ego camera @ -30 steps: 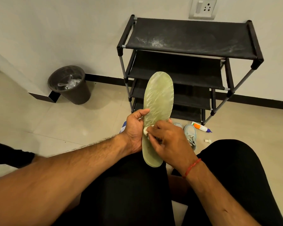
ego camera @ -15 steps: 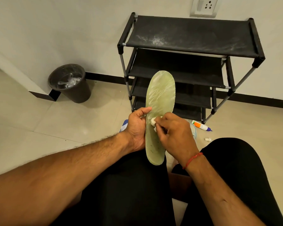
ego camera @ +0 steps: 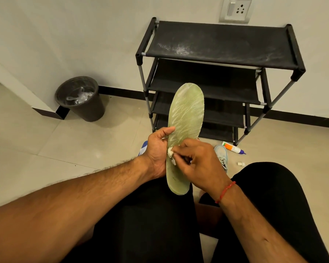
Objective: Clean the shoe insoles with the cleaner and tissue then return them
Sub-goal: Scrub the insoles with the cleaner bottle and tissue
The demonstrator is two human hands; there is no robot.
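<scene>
A pale green insole [ego camera: 186,114] stands upright over my lap, toe end up. My left hand [ego camera: 158,150] grips its left edge at the middle, thumb across the front. My right hand [ego camera: 196,162] pinches a small wad of white tissue [ego camera: 170,151] and presses it against the insole's lower half. The cleaner bottle [ego camera: 232,148], white with an orange label and blue tip, lies on the floor to the right. A light blue shoe [ego camera: 222,154] sits on the floor behind my right hand, mostly hidden.
A black four-shelf shoe rack [ego camera: 222,46] stands against the wall ahead. A dark bin [ego camera: 80,99] with plastic inside is at the left. A small white cap [ego camera: 241,163] lies near the bottle. A blue-and-white object [ego camera: 143,148] peeks out behind my left wrist.
My right hand with the tissue slid up the insole and has come back down a little. The left hand keeps the same grip.
</scene>
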